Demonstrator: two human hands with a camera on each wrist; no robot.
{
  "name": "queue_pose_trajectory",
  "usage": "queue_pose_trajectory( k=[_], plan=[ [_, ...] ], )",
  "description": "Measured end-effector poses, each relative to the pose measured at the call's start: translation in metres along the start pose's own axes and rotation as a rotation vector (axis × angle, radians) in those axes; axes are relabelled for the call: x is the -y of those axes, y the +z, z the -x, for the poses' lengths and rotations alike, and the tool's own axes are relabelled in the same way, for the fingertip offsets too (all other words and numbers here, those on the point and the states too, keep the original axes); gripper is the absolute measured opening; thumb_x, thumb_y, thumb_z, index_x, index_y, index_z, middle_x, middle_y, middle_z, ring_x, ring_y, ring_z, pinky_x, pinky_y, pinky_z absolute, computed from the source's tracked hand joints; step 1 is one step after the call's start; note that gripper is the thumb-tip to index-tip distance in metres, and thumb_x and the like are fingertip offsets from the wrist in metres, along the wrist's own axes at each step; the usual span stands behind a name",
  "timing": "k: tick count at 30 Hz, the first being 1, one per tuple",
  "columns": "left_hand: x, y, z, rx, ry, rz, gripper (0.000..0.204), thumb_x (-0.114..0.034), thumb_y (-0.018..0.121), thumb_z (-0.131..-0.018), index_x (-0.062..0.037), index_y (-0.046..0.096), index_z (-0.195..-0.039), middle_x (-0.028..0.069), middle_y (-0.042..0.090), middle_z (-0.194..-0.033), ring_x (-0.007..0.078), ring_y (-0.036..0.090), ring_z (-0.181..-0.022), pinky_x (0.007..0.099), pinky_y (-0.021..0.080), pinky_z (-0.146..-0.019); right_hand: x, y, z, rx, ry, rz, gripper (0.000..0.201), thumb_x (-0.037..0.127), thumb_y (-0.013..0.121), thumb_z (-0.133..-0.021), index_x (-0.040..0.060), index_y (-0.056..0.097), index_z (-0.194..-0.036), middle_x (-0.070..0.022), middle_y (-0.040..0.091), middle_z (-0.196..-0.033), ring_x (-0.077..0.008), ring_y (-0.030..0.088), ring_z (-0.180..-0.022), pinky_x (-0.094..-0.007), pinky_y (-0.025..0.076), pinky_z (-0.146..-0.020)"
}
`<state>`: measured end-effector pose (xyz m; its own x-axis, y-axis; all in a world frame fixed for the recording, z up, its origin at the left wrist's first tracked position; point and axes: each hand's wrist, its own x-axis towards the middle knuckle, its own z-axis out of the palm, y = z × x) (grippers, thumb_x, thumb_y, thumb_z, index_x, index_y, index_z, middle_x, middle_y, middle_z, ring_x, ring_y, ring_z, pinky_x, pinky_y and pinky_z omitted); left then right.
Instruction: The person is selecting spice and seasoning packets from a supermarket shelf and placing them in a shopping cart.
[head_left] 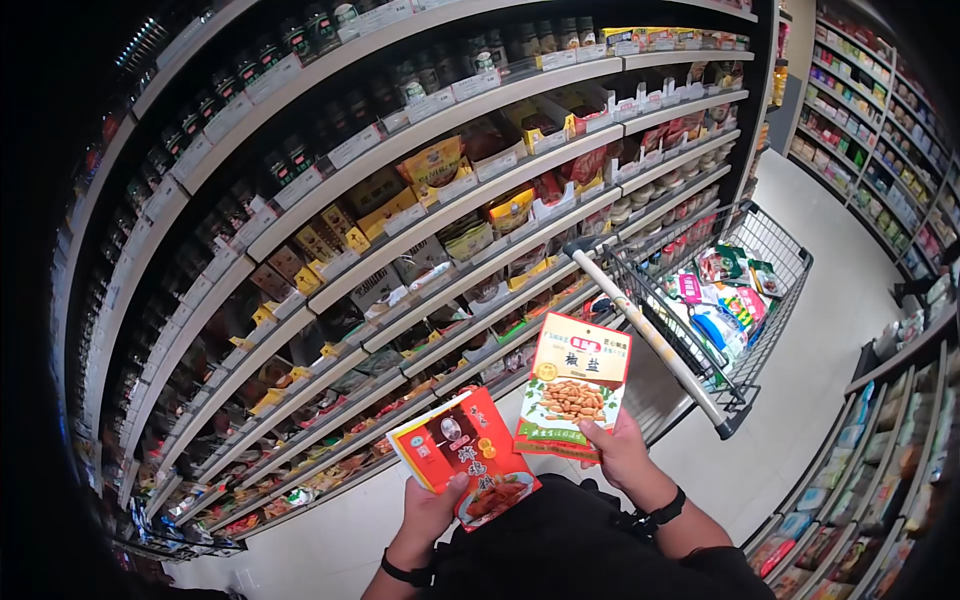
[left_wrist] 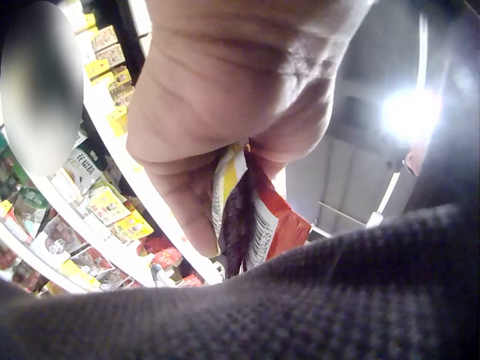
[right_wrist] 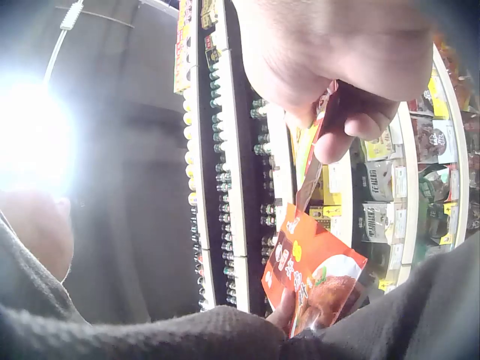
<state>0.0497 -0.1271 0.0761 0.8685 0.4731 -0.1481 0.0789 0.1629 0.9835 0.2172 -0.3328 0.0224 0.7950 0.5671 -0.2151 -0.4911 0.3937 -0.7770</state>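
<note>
My left hand (head_left: 428, 510) grips a red seasoning packet (head_left: 468, 452) by its lower left side, thumb across the front, which pictures fried chicken. A white and yellow edge shows behind it, and the left wrist view has a yellow-white packet edge (left_wrist: 229, 180) beside the red one in the same grip. My right hand (head_left: 628, 462) pinches a cream and green seasoning packet (head_left: 572, 385) with a picture of peanuts, thumb on its lower right corner. Both packets are held upright side by side, fronts facing me, the peanut one slightly higher and overlapping the red one's right edge.
Long shelves (head_left: 400, 235) of jars, boxes and pouches curve along the left and front. A shopping cart (head_left: 745, 385) with several colourful bags (head_left: 730, 310) stands just ahead to the right, handle towards me. More shelves (head_left: 870, 480) line the right, across the pale floor (head_left: 800, 205).
</note>
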Motion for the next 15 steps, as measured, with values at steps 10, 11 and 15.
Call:
queue_pose_trajectory(
  k=[10,11,15],
  plan=[
    [-0.014,-0.039,-0.094,0.125,-0.093,-0.14,0.029,-0.012,0.062,-0.09,0.0012,0.056,-0.116,0.0075,0.065,-0.107,0.0125,0.062,-0.094,0.0293,0.051,-0.082,-0.009,0.028,-0.065,-0.109,-0.168,0.012,0.041,-0.001,0.056,-0.085,0.0019,0.042,-0.124,-0.0146,0.062,-0.111,-0.0238,0.068,-0.085,-0.0298,0.053,-0.061],
    [-0.013,-0.05,-0.109,0.15,-0.057,-0.195,0.031,-0.011,0.063,-0.089,0.0011,0.056,-0.117,0.0069,0.065,-0.107,0.013,0.062,-0.094,0.0294,0.051,-0.082,-0.012,0.03,-0.075,-0.114,-0.166,0.041,0.04,0.0,0.057,-0.086,0.002,0.043,-0.123,-0.0142,0.063,-0.11,-0.0236,0.068,-0.085,-0.0294,0.053,-0.061],
    [-0.025,-0.075,-0.166,0.275,0.063,0.012,0.031,-0.009,0.063,-0.088,0.0009,0.055,-0.117,0.0075,0.064,-0.107,0.0133,0.061,-0.095,0.0297,0.05,-0.084,-0.008,0.054,-0.11,-0.169,-0.199,0.083,0.03,0.006,0.057,-0.09,0.0019,0.049,-0.118,-0.0126,0.064,-0.107,-0.0202,0.067,-0.082,-0.0273,0.052,-0.059]
  ],
)
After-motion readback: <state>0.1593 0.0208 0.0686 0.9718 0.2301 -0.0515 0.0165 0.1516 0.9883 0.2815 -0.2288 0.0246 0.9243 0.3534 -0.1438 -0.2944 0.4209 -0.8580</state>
